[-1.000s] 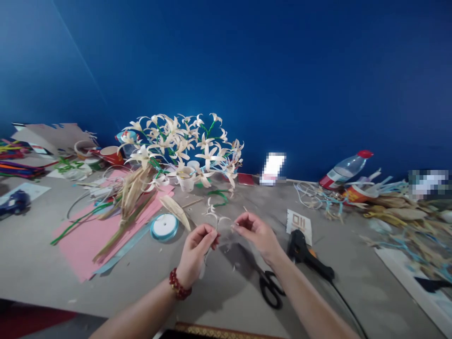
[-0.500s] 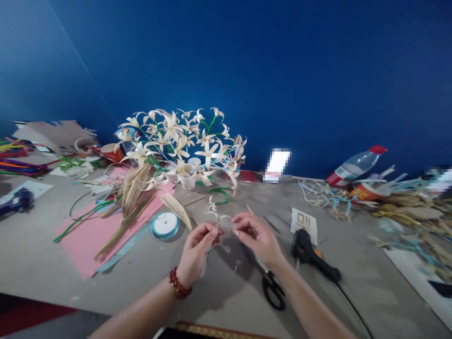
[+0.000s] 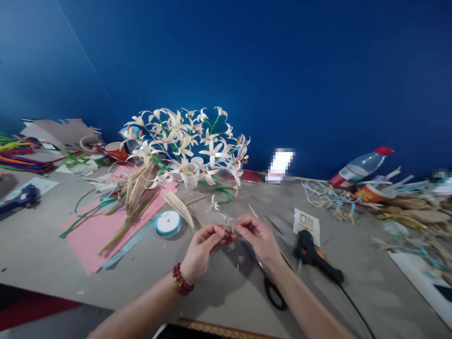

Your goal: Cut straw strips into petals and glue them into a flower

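Observation:
My left hand point(image 3: 208, 242), with a red bead bracelet on its wrist, pinches the base of a small husk flower between thumb and fingers. Thin, pale petals point(image 3: 221, 216) curl upward from that grip. Close beside it, my right hand point(image 3: 259, 238) has thumb and forefinger closed at the flower's right-hand petal. The fingertips hide most of the flower's lower part. Under my right forearm lie black-handled scissors point(image 3: 275, 293), partly covered. A black hot glue gun point(image 3: 314, 259) rests to the right.
Husk flowers point(image 3: 213, 153) on green and blue stems stand behind, around a small white cup point(image 3: 190, 176). Left are a ribbon spool point(image 3: 168, 223), pink paper point(image 3: 84, 249) and dried husks point(image 3: 136, 190). A bottle point(image 3: 363, 167) leans at right, near husk scraps point(image 3: 413, 214).
My right hand has come in closer to the left, its fingers now closed at a petal. The whole view has shifted slightly.

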`<action>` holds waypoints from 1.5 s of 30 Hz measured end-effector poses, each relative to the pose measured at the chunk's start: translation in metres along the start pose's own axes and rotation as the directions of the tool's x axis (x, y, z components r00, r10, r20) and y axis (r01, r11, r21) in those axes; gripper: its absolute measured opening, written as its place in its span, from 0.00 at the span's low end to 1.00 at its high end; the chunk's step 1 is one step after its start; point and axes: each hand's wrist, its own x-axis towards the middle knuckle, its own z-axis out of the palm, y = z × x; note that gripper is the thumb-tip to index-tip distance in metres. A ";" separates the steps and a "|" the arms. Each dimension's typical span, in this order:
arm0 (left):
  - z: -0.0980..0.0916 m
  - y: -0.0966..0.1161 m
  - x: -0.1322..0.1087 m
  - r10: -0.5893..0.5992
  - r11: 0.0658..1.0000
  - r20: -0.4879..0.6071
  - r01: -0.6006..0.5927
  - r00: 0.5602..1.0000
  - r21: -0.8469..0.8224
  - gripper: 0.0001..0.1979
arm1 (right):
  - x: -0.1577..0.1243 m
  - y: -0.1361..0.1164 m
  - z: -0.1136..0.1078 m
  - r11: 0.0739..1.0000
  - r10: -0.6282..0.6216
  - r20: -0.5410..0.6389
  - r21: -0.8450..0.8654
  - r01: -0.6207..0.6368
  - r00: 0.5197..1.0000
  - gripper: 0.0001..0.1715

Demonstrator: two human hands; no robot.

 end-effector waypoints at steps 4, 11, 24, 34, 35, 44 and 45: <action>-0.001 0.001 0.001 0.006 0.999 -0.049 -0.004 0.999 0.034 0.14 | 0.001 -0.013 -0.010 0.991 -0.114 -0.251 -0.099 0.092 0.961 0.11; -0.003 -0.003 -0.001 0.027 0.992 0.002 -0.027 1.000 0.121 0.13 | -0.009 -0.029 -0.005 0.941 -0.320 -0.087 -0.148 0.306 0.943 0.04; -0.005 -0.008 -0.002 0.015 0.981 0.059 -0.026 0.998 0.191 0.11 | -0.013 -0.027 0.006 0.871 -0.354 -0.020 -0.371 0.322 0.935 0.03; -0.002 -0.005 -0.003 -0.006 0.988 0.058 -0.003 0.998 0.153 0.10 | -0.012 -0.027 0.010 0.878 -0.348 -0.025 -0.359 0.316 0.937 0.04; -0.002 -0.005 -0.003 -0.002 0.989 0.059 -0.007 0.998 0.150 0.10 | -0.012 -0.028 0.011 0.876 -0.348 -0.026 -0.366 0.315 0.937 0.04; -0.001 -0.003 -0.003 -0.002 0.986 0.062 -0.008 0.998 0.166 0.11 | -0.012 -0.026 0.010 0.825 -0.389 -0.017 -0.451 0.340 0.921 0.05; -0.001 -0.003 -0.003 -0.003 0.986 0.062 -0.007 0.998 0.165 0.11 | -0.012 -0.025 0.010 0.815 -0.401 -0.014 -0.461 0.350 0.916 0.04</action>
